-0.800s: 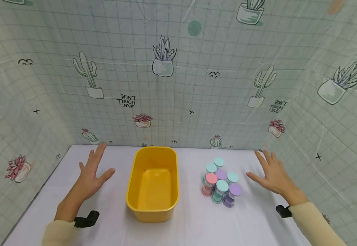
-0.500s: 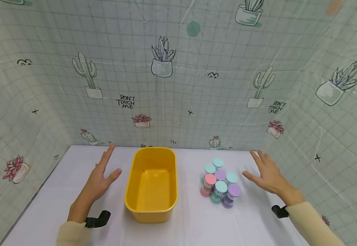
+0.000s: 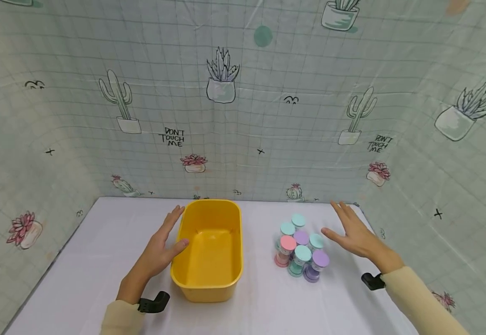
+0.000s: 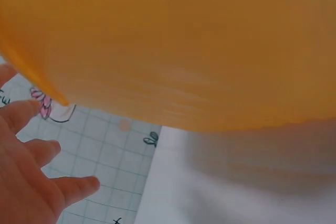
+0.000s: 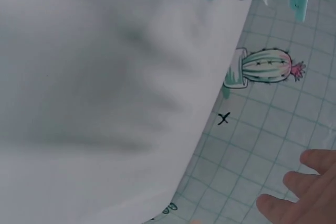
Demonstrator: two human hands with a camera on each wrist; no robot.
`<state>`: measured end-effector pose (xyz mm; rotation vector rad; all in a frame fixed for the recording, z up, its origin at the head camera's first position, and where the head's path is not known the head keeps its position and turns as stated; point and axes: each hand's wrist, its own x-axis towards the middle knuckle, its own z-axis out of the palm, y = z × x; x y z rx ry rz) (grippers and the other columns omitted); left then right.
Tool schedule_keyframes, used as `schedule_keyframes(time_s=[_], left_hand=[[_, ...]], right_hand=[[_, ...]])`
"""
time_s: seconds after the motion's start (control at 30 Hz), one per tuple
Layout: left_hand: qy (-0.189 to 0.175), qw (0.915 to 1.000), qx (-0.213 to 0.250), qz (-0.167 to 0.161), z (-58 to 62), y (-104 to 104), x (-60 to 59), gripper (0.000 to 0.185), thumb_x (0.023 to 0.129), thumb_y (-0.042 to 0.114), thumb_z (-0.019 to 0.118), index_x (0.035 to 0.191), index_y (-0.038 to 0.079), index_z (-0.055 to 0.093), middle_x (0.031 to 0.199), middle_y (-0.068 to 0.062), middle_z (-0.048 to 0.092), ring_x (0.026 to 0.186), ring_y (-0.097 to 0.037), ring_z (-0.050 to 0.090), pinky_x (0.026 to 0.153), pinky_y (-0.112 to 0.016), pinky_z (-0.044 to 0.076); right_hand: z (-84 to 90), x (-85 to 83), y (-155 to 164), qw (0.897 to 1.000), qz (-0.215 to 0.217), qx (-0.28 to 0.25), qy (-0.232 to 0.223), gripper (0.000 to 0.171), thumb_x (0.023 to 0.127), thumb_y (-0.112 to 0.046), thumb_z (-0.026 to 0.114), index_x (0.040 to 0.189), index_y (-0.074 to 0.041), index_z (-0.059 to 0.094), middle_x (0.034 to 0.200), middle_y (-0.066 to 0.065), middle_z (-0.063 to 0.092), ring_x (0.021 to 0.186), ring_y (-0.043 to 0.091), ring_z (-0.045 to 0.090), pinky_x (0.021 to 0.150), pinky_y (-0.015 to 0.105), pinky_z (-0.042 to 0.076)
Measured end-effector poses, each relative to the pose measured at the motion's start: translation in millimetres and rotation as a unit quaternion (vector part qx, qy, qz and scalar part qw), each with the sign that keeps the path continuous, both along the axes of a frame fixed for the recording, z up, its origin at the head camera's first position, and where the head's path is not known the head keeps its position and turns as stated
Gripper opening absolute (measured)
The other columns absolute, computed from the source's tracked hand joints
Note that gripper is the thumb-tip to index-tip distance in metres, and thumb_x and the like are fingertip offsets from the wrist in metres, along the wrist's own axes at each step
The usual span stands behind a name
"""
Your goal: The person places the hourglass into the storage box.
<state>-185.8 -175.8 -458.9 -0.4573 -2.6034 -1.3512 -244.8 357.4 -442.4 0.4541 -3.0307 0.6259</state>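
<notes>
A yellow plastic tub (image 3: pixel 207 293) stands in the middle of the white table in the head view. My left hand (image 3: pixel 159 253) is at its left side, thumb and fingers spread, with the thumb over the left rim. Whether it touches the tub is unclear; in the left wrist view the fingers of the left hand (image 4: pixel 26 166) show beside the tub wall (image 4: pixel 173 51). Several small sand timers (image 3: pixel 302 255) with teal, purple and pink ends stand upright in a cluster to the right. My right hand (image 3: pixel 353 237) hovers just right of them, fingers extended and holding nothing.
The white table (image 3: pixel 259 307) ends at a grid-patterned cloth backdrop (image 3: pixel 243 172) printed with cacti, which also rises at both sides. Each wrist wears a black camera strap. Bare tabletop lies between the tub and the sand timers.
My left hand has moved right, from the open table to the tub's left rim. My right hand has shifted left, closer to the sand timers. Tub and timers have stayed in place.
</notes>
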Motion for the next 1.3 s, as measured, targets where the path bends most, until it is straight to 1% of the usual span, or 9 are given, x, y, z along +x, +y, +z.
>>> schedule_keyframes(time_s=[0.23,0.43,0.5,0.6,0.77,0.9,1.0,1.13,1.3], left_hand=[[-0.016,0.9995,-0.022,-0.018,-9.7,3,-0.4,0.078,0.097,0.032,0.066,0.164,0.019,0.028,0.172,-0.013,0.019,0.157,-0.045,0.020,0.118,-0.074,0.021],[-0.005,0.9982,-0.050,-0.034,-10.8,1,-1.6,0.079,0.096,0.031,0.068,0.164,0.017,0.029,0.173,-0.014,0.017,0.156,-0.044,0.024,0.118,-0.072,0.025],[-0.004,0.9975,-0.059,-0.038,-9.9,1,-2.3,0.079,0.096,0.031,0.068,0.163,0.016,0.030,0.173,-0.014,0.017,0.155,-0.045,0.025,0.117,-0.072,0.026],[-0.011,0.9964,-0.071,-0.044,-8.6,1,-3.2,0.078,0.096,0.033,0.068,0.163,0.017,0.030,0.173,-0.014,0.016,0.155,-0.045,0.024,0.117,-0.073,0.025],[-0.023,0.9942,-0.087,-0.058,-8.0,-1,-4.0,0.077,0.097,0.038,0.066,0.163,0.016,0.032,0.174,-0.015,0.011,0.156,-0.048,0.021,0.116,-0.075,0.024],[-0.031,0.9927,-0.092,-0.072,-9.0,-2,-5.5,0.076,0.099,0.043,0.063,0.163,0.017,0.032,0.174,-0.014,0.006,0.156,-0.048,0.018,0.116,-0.075,0.024],[-0.032,0.9922,-0.095,-0.074,-9.9,-2,-5.6,0.075,0.099,0.044,0.063,0.163,0.018,0.033,0.174,-0.014,0.005,0.156,-0.048,0.018,0.116,-0.076,0.025],[-0.031,0.9924,-0.096,-0.071,-10.3,-2,-5.2,0.076,0.098,0.045,0.063,0.162,0.018,0.034,0.175,-0.013,0.005,0.157,-0.047,0.017,0.116,-0.076,0.024],[-0.030,0.9930,-0.092,-0.068,-11.2,-1,-5.0,0.076,0.098,0.041,0.065,0.162,0.015,0.033,0.175,-0.013,0.004,0.157,-0.047,0.016,0.116,-0.076,0.023]], right_hand=[[-0.2,-2.2,-3,1.000,0.018,-0.021,-0.012,0.093,0.100,-0.051,0.059,0.166,-0.009,0.010,0.168,0.032,0.011,0.153,0.057,0.014,0.112,0.081,0.018],[-2.1,-6.6,-6,0.999,0.034,-0.037,-0.015,0.094,0.100,-0.048,0.060,0.165,-0.004,0.010,0.169,0.030,0.013,0.154,0.054,0.014,0.116,0.078,0.018],[-2.0,-7.3,-8,0.998,0.035,-0.040,-0.016,0.094,0.100,-0.047,0.060,0.164,-0.001,0.010,0.168,0.030,0.015,0.153,0.054,0.017,0.116,0.077,0.019],[-2.3,-9.1,-10,0.998,0.040,-0.048,-0.026,0.093,0.101,-0.047,0.060,0.164,0.000,0.010,0.167,0.031,0.016,0.147,0.056,0.030,0.114,0.075,0.029],[-4.2,-11.2,-15,0.994,0.036,-0.065,-0.083,0.094,0.101,-0.050,0.059,0.165,-0.004,0.008,0.167,0.031,0.017,0.135,0.055,0.049,0.102,0.069,0.048],[-5.7,-10.3,-18,0.986,0.029,-0.068,-0.149,0.094,0.099,-0.053,0.060,0.165,-0.009,0.010,0.164,0.034,0.024,0.129,0.049,0.058,0.098,0.064,0.053],[-6.4,-8.5,-19,0.976,0.038,-0.090,-0.192,0.090,0.099,-0.050,0.061,0.165,-0.010,0.013,0.161,0.036,0.027,0.122,0.044,0.064,0.097,0.058,0.056],[-7.9,-5.7,-20,0.966,0.048,-0.116,-0.224,0.087,0.100,-0.046,0.062,0.164,-0.010,0.016,0.160,0.038,0.028,0.112,0.036,0.069,0.091,0.049,0.060],[-11.1,-3.2,-23,0.960,0.058,-0.134,-0.237,0.082,0.099,-0.042,0.063,0.161,-0.004,0.025,0.156,0.039,0.034,0.109,0.030,0.070,0.083,0.041,0.062]])
